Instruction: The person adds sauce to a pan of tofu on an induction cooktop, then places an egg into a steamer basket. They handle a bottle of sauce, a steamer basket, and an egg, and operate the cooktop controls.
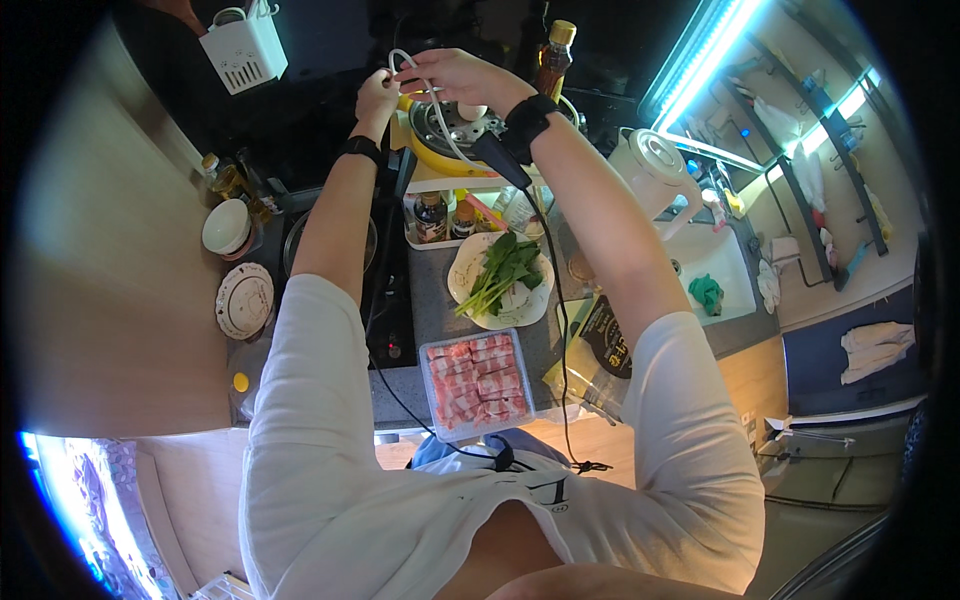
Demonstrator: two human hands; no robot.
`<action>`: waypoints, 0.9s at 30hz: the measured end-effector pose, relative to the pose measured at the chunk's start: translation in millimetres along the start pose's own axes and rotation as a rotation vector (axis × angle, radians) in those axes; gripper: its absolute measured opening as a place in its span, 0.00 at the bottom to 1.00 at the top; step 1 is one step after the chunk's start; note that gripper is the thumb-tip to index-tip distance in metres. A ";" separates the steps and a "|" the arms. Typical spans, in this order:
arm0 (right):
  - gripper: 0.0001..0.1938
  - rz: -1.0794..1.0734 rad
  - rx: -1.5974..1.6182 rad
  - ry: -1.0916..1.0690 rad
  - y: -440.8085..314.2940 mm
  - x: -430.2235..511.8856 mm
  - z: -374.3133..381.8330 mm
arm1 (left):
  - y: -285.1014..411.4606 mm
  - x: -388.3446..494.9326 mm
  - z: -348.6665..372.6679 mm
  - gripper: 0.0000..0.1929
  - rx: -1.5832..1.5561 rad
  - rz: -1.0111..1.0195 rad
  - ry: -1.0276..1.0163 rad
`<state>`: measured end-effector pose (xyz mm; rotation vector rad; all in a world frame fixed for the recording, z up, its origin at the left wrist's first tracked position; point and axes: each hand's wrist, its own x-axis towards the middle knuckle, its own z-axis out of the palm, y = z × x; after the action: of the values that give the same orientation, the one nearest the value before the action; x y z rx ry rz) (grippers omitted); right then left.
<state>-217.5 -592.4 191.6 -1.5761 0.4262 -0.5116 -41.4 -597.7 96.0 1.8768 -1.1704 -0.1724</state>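
A white power cord [444, 124] loops up at the back of the counter, between my two hands. My left hand [377, 96] pinches it near the top of the loop; its end is hidden by my fingers. My right hand [463, 76] has its fingertips on the cord close beside the left. Beneath them stands a yellow electric cooker [439, 161] with a perforated metal tray [431, 124]. A white egg [472, 112] sits on that tray, partly behind my right wrist.
Nearer me are a plate [534, 311] of leafy greens [499, 274] and a plastic tray [435, 427] of rolled meat slices [480, 379]. A sauce bottle [555, 56] stands behind the cooker. Left is a black cooktop [394, 315]; right, a white kettle [649, 169] and sink [720, 262]. Black cords hang across the counter.
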 end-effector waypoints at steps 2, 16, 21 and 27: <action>0.12 -0.021 -0.019 0.047 -4.4 -8.1 -1.3 | 4.7 -4.0 -6.1 0.14 0.214 0.046 0.163; 0.11 -0.222 -0.384 0.136 -109.6 -153.0 -36.9 | 127.2 -121.0 -110.5 0.15 -0.261 0.495 0.094; 0.11 -0.211 -0.513 0.426 -97.3 -199.0 -77.7 | 173.8 -164.3 -100.7 0.20 -0.466 0.603 -0.152; 0.12 -0.415 -0.662 0.668 -67.6 -225.6 -142.2 | 227.7 -172.6 -56.7 0.17 -0.636 0.693 -0.347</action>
<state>-486.2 -579.6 249.2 -2.1236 0.8365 -1.3351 -254.2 -464.8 243.8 0.8469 -1.6899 -0.4302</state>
